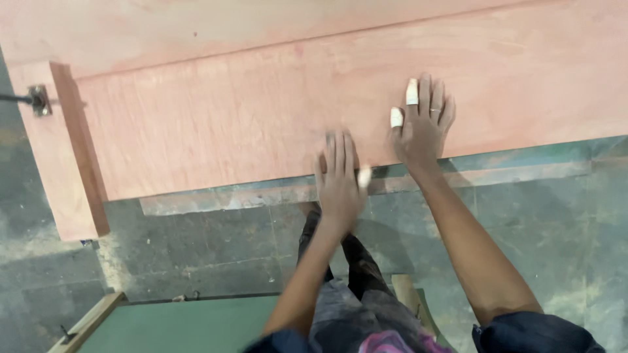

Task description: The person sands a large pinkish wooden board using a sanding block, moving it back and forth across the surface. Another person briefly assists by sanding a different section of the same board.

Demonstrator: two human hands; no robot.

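A large pinkish plywood sheet (248,117) lies flat in front of me, its near edge overhanging the floor. My right hand (424,127) rests palm down on the sheet near that edge, fingers spread, with white tape on two fingertips. My left hand (339,180) is at the sheet's near edge, fingers extended and blurred; its thumb tip is also wrapped in white. Neither hand holds anything.
A second plywood panel (131,26) lies behind the first. A narrower board (59,150) runs down the left side, with a metal fitting (38,100) on it. A green board (183,323) with a wooden frame lies at lower left. Grey concrete floor (556,216) is below.
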